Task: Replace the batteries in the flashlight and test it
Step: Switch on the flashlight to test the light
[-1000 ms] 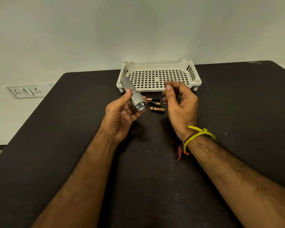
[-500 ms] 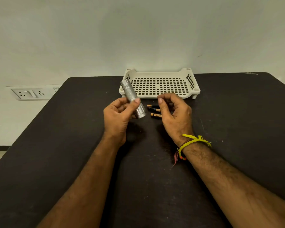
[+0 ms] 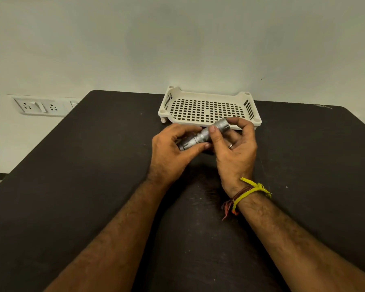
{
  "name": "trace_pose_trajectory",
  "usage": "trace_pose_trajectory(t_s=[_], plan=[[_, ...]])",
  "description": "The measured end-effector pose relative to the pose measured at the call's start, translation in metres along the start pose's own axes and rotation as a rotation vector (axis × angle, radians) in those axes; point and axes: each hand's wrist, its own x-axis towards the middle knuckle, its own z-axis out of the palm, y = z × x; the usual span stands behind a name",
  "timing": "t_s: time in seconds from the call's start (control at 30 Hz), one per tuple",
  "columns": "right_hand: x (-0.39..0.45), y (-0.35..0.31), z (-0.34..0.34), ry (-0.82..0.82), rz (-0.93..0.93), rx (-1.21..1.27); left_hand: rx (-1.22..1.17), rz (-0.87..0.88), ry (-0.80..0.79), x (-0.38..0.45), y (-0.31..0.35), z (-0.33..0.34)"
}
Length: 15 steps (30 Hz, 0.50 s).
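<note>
Showing, in the head view, flashlight [image 3: 204, 134] held level and slightly tilted above dark table [image 3: 93, 186], just in front of perforated white tray [image 3: 207, 111]. Left hand [image 3: 173, 148] curled round the tail end, thumb and fingertips pinching the barrel; right hand [image 3: 234, 148] wrapped round the head end, thumb [image 3: 214, 133] pressed on the knurled mid-section. Both hands thus closed on the same body, opposed as for twisting it open. Batteries not visible now, possibly hidden beneath the hands; cannot tell. Yellow thread band [image 3: 251, 189] at right wrist; wall sockets [image 3: 38, 106] at far left.

Judged risks: slipping of fingers on smooth metal if twist force exceeds grip; loosened cap or contents dropping onto table and rolling toward its edge; cross-threading on reassembly if halves meet askew; failed test if cells go in reversed.
</note>
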Motion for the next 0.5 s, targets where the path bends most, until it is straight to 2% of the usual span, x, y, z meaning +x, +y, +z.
trace_pose_trajectory(t_s=[0.13, 0.2, 0.4, 0.5], plan=[[0.002, 0.003, 0.001, 0.083, 0.071, -0.008, 0.038, 0.023, 0.054, 0.000, 0.002, 0.003], [0.004, 0.003, 0.003, 0.144, 0.110, 0.029, -0.037, -0.032, 0.055, 0.000, 0.001, 0.004], [0.013, -0.002, -0.001, 0.246, 0.180, 0.164, -0.688, -0.583, 0.278, 0.012, 0.002, 0.003], [0.016, -0.002, -0.004, 0.297, 0.205, 0.151, -0.820, -0.648, 0.294, 0.014, -0.003, -0.004]])
